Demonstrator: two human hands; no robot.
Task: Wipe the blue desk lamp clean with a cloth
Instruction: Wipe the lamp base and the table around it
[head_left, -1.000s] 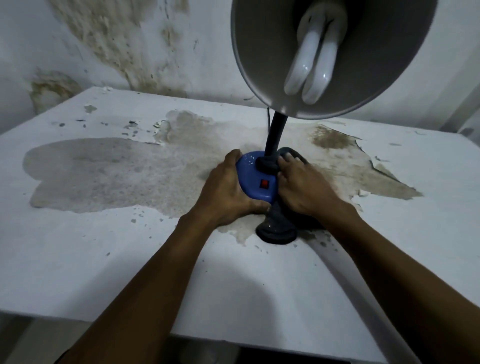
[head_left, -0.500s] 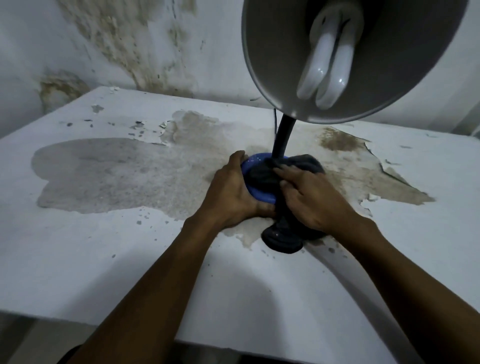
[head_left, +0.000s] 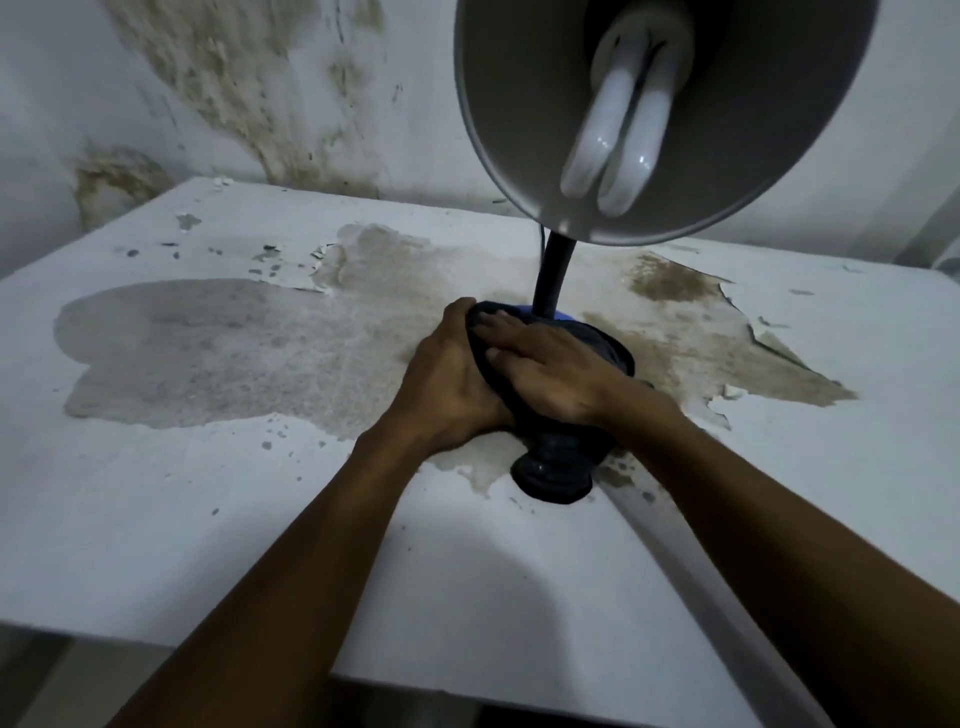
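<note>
The blue desk lamp (head_left: 555, 280) stands mid-table (head_left: 156, 519), its base almost wholly covered by a dark cloth (head_left: 558, 462). The left hand (head_left: 447, 384) is curled around the base's left edge, gripping it. The right hand (head_left: 545, 364) lies flat, fingers extended, pressing the cloth onto the base.

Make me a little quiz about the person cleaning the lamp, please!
1. True or false: the right hand lies flat on the dark cloth.
2. Which part of the lamp is the cloth covering? A) shade B) base C) bulb
3. Fill in: the left hand steadies the lamp's ____ side.

Key:
1. True.
2. B, the blue base; the shade and bulb hang bare above.
3. Left.
</note>
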